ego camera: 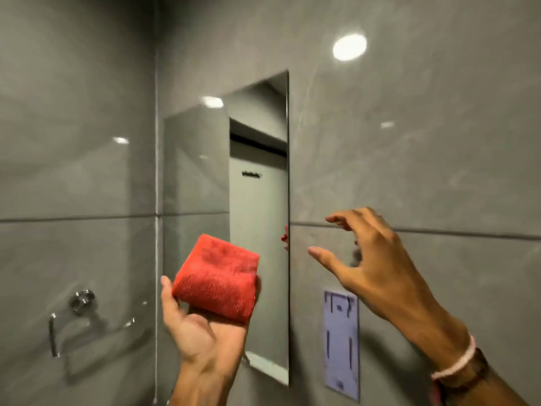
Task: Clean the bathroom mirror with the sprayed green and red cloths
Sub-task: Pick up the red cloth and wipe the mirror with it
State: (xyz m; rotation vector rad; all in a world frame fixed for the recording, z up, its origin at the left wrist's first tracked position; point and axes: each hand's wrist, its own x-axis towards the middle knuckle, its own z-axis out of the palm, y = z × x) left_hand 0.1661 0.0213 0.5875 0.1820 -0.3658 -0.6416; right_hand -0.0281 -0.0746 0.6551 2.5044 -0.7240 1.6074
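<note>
Left hand [202, 332], lower centre of frame: grip closed around folded red cloth [218, 278], held before the mirror [257, 218]. Right hand [377, 259], right of centre: fingers spread, holding nothing, near the grey tiled wall [424, 142]. Chrome towel ring [73, 320], lower left.
</note>
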